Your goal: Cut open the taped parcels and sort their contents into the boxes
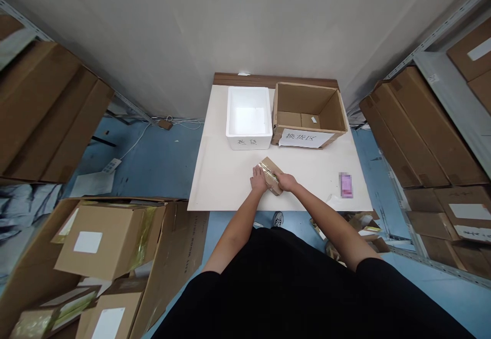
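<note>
A small brown cardboard box (273,167) with shiny tape across it rests at an angle near the front middle of the white table (222,175). My left hand (259,179) holds its left side, fingers laid against the taped part. On the other side, my right hand (287,181) grips the box near its lower right edge; some of these fingers are hidden. Just behind are a white foam box (249,142) with handwriting on its front and a larger open carton (333,138) carrying a handwritten paper label (303,138). A small pale piece lies inside that carton.
A blurred purple item (346,185) lies at the table's right. On the left floor, a big open carton (169,267) holds several taped boxes (111,236). Shelves with cartons (425,124) stand on both sides. Cardboard scraps (364,226) lie below the table's right front.
</note>
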Action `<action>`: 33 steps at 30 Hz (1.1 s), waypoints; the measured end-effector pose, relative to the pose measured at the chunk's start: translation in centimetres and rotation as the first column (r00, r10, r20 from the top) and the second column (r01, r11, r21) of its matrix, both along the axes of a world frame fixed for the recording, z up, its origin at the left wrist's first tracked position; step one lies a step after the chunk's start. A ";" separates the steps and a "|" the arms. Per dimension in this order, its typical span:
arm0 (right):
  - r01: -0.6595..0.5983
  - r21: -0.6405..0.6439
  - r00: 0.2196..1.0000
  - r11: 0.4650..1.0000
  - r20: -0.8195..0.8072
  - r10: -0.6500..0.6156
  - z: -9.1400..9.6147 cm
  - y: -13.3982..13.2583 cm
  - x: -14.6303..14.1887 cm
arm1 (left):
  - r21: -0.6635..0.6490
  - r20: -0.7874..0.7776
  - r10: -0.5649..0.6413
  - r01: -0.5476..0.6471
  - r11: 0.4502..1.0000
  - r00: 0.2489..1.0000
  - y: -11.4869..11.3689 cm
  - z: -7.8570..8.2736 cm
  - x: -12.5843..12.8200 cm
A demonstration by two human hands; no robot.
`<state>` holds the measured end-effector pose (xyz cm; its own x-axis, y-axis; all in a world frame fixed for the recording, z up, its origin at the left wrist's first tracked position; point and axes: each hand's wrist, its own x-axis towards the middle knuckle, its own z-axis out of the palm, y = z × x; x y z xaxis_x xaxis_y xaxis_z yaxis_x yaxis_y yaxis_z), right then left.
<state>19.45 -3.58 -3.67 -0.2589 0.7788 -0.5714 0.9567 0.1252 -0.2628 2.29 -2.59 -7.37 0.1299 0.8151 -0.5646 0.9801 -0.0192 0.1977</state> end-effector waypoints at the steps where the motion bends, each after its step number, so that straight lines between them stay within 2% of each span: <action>1: 0.001 -0.005 1.000 1.000 0.006 -0.001 0.0 -0.2 0.2 | 0.001 0.000 0.000 0.000 1.000 1.000 0.0 0.0 0.0; 7: -0.013 -0.026 1.000 1.000 0.010 0.013 0.1 -1.5 1.4 | 0.007 0.005 0.008 -0.008 1.000 1.000 0.0 0.1 0.0; 18: -0.002 -0.086 0.998 0.996 0.066 0.008 1.7 -4.5 3.5 | -0.001 -0.005 0.002 -0.002 1.000 1.000 0.1 0.2 -0.1; 23: 0.012 -0.127 0.999 0.992 0.049 -0.006 1.4 -6.2 4.9 | -0.010 -0.018 0.005 -0.005 1.000 1.000 0.2 0.1 -0.2; 33: 0.083 -0.125 0.995 0.989 -0.039 -0.088 1.0 -10.1 7.3 | -0.008 -0.054 0.003 -0.004 1.000 0.999 0.5 0.3 -0.2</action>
